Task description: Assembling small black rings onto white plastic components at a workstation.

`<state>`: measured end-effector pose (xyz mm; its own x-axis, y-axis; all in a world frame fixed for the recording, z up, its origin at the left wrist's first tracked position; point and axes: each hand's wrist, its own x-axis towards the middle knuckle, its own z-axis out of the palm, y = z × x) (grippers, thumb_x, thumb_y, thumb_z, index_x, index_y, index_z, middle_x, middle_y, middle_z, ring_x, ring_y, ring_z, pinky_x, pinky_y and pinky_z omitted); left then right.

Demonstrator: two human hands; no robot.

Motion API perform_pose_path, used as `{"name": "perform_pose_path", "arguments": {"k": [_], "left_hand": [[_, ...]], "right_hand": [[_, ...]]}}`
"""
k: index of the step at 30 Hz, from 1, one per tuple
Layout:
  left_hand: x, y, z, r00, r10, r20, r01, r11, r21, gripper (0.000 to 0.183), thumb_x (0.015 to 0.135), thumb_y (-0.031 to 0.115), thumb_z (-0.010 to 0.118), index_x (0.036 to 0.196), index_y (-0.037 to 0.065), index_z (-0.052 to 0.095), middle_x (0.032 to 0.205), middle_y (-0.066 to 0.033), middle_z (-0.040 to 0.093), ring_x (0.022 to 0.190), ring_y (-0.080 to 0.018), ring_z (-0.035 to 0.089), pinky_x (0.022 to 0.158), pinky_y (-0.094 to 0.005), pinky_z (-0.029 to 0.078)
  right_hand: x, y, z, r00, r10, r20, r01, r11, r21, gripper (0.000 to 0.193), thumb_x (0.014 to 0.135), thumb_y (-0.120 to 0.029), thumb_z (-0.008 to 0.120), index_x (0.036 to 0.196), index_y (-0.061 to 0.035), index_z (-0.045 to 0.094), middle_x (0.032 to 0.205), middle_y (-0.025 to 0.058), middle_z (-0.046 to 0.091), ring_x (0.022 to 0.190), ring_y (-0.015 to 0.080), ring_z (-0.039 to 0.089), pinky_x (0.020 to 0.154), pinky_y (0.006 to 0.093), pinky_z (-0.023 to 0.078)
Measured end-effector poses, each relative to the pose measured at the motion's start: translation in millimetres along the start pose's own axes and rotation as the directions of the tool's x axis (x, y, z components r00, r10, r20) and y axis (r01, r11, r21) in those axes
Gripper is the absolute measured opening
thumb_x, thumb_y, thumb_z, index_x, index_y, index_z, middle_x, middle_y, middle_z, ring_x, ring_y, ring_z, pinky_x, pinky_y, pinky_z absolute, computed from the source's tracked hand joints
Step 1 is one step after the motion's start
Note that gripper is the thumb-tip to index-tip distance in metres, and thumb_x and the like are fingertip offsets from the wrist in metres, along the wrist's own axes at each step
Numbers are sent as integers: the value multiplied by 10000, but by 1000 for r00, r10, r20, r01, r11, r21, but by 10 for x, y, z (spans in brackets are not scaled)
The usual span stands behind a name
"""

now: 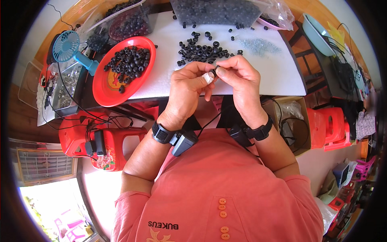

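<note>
Over the near edge of a white-topped table (pixel 161 76), my two hands meet fingertip to fingertip. My left hand (pixel 186 82), with white tape round its thumb, is closed in a pinch. Opposite it, my right hand (pixel 244 80) pinches with thumb and forefinger. Between them is a small black round part (pixel 215 71), mostly covered by the fingers. Just beyond lies a loose pile of small black ring-shaped and cylindrical parts (pixel 203 51). Tiny clear pieces (pixel 260 46) are spread to the right of the pile. On the left, a red plate (pixel 98 89) holds many black rounded parts.
Clear tubs of black parts stand at the back, one at the left (pixel 137 28), one in the middle (pixel 217 16). A blue fan (pixel 66 46) and a tray of metal pieces (pixel 66 94) are at the left. Below are a red stool (pixel 109 151), cables and a cardboard box (pixel 304 137).
</note>
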<state>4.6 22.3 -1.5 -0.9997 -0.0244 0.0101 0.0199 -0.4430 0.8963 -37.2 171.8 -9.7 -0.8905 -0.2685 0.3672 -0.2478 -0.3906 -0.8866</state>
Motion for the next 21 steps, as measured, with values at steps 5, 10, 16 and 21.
{"name": "perform_pose_path", "arguments": {"k": [5, 10, 16, 21], "left_hand": [[-4, -3, -36, 1000, 21, 4, -21, 1000, 7, 149, 939, 21, 610, 1059, -65, 629, 856, -103, 661, 640, -129, 585, 502, -233, 469], [-5, -18, -19, 1000, 24, -11, -25, 999, -24, 145, 933, 16, 615, 1049, -69, 628, 856, -112, 668, 637, -129, 587, 477, -231, 457], [0, 7, 28, 999, 0, -35, -1, 1000, -27, 146, 922, 10, 623, 1036, -80, 628, 841, -113, 661, 632, -122, 583, 449, -228, 441], [-18, 6, 6, 1000, -6, -30, 6, 1000, 2, 170, 932, 18, 614, 1069, -84, 617, 853, -110, 659, 655, -125, 589, 460, -230, 439]], "right_hand": [[46, -83, 16, 998, 68, 16, -66, 995, -78, 109, 902, 36, 642, 1010, 32, 651, 909, 62, 673, 797, 110, 643, 779, 257, 520], [-16, -68, 51, 1000, -9, 22, 11, 995, -103, 110, 905, 27, 643, 1013, 40, 657, 904, 66, 677, 791, 112, 644, 767, 252, 520], [-70, -37, 119, 996, -20, -83, 17, 999, -31, 101, 910, 40, 634, 1008, 51, 654, 900, 79, 674, 766, 118, 648, 740, 241, 516], [-68, -50, 116, 999, -27, -30, 26, 999, -39, 98, 911, 39, 637, 1006, 52, 656, 913, 81, 677, 781, 116, 646, 745, 244, 515]]}}
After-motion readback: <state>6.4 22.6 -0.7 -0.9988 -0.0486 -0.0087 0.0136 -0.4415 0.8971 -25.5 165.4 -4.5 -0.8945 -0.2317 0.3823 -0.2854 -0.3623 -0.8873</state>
